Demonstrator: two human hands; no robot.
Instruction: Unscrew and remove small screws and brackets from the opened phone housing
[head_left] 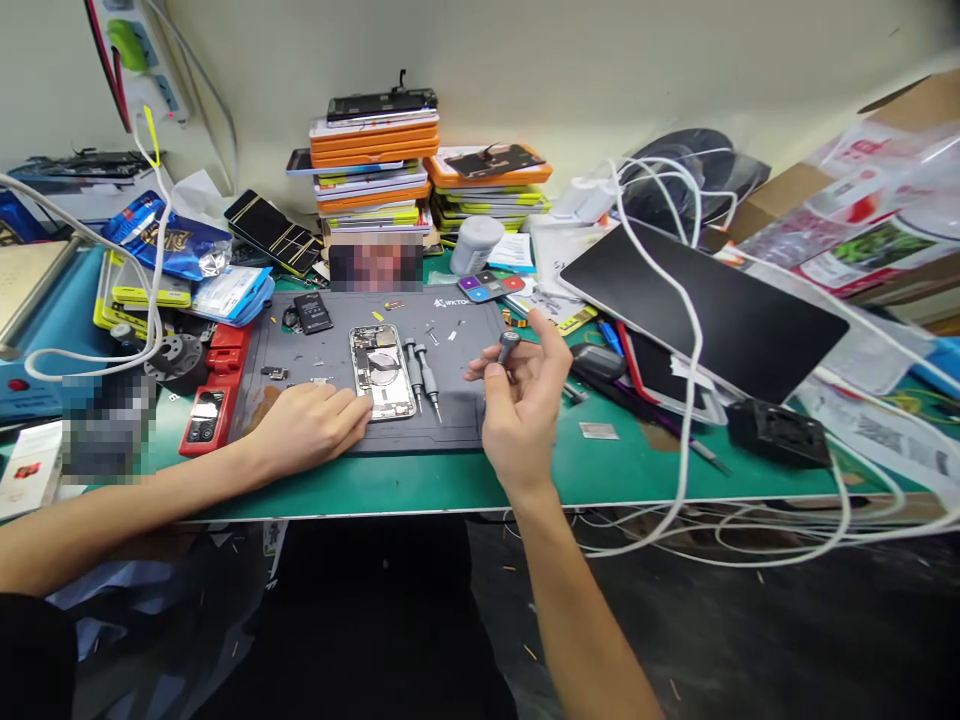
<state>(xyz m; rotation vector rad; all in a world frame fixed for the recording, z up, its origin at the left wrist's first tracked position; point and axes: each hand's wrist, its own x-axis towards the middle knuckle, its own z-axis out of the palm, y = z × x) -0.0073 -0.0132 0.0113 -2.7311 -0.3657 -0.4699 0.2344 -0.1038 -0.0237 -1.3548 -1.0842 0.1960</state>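
An opened phone (381, 372) lies on the grey work mat (300, 350), its inner parts exposed. My left hand (311, 425) rests on the mat with fingers curled together, its fingertips against the phone's lower left edge. Raised over the mat's right side, my right hand (523, 405) holds a small screwdriver (510, 346) between thumb and fingers; its round grey cap shows and its tip is hidden. Two more grey screwdrivers (426, 378) lie just right of the phone. A black battery (313, 313) and several tiny parts are scattered on the mat.
A red holder (217, 390) and a dark round stand (180, 362) border the mat's left side. Stacked orange and yellow boxes (375, 155) rise behind. On the right lie a black panel (705, 305), white cables (694, 350), a black adapter (780, 433) and tweezers (705, 455).
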